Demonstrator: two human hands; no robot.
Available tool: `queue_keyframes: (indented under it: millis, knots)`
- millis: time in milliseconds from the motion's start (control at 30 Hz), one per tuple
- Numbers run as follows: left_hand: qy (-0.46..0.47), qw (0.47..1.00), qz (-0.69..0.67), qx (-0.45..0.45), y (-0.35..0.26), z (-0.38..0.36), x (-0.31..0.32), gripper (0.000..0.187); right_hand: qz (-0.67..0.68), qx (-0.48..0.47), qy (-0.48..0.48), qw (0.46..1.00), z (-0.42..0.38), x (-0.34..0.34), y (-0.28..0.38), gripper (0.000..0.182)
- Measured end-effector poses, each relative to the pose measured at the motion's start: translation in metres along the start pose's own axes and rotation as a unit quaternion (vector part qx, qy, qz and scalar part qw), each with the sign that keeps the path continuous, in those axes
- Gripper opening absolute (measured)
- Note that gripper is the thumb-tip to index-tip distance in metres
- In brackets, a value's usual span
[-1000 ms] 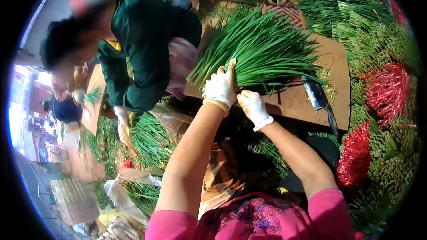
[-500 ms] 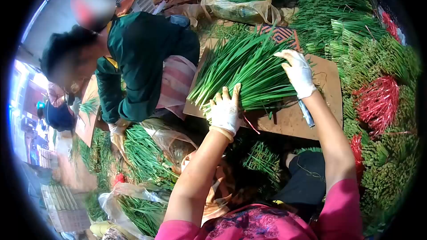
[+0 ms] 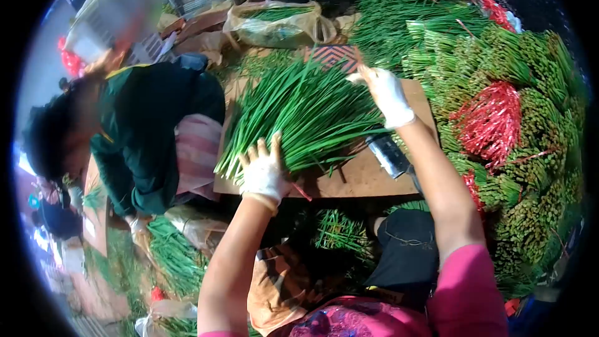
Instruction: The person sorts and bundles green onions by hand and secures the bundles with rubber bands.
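A loose pile of long green stalks (image 3: 299, 106) lies fanned across a brown board (image 3: 362, 175). My left hand (image 3: 264, 171), in a white glove, rests on the pile's lower left with its fingers spread. On the right edge of the pile, my gloved right hand (image 3: 385, 93) is raised at the stalks, its fingers stretched out and nothing visibly gripped. A dark and silver object (image 3: 388, 155) sits on the board below my right wrist. Part of a patterned mat (image 3: 334, 56) shows beyond the pile.
Bundled stalks (image 3: 530, 150) are heaped at the right, with red strings (image 3: 490, 122) on them. A co-worker in a dark green jacket (image 3: 156, 118) bends at the left. A plastic-wrapped bundle (image 3: 277, 25) lies beyond the board, and more greens (image 3: 175, 253) lie lower left.
The view has turned, so the board and heap appear further left. The stalks are spread somewhat differently under my hands. More of the dark and silver object shows.
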State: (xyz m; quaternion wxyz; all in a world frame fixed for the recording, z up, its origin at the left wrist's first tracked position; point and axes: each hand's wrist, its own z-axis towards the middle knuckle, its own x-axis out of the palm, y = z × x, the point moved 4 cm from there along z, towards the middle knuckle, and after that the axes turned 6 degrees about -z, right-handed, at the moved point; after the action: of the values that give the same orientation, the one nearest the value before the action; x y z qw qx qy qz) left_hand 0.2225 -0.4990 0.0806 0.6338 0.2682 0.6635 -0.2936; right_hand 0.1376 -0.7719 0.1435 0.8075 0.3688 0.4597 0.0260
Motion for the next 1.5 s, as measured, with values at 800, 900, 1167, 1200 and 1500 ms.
queue_keyframes:
  millis: [800,900,1167,1200,1500]
  knots:
    - [0.077,0.497,-0.863,-0.044,-0.066,-0.176,0.095,0.088,-0.113,-0.329,0.079,0.934,-0.2,-0.017,0.132,0.029]
    - [0.065,0.496,-0.865,-0.034,-0.068,-0.175,0.103,0.095,-0.173,-0.375,0.117,0.903,-0.207,0.01,0.153,0.044]
    - [0.06,0.669,-0.74,-0.04,-0.058,-0.178,0.112,0.117,-0.116,-0.409,0.079,0.902,-0.183,0.029,0.167,0.01]
    - [0.073,0.66,-0.747,-0.042,-0.058,-0.181,0.108,0.117,-0.014,-0.251,0.012,0.968,-0.16,0.007,0.165,0.009]
    - [0.118,0.71,-0.686,-0.106,-0.054,-0.19,0.093,0.094,-0.241,-0.317,0.347,0.849,-0.24,0.089,0.143,0.019]
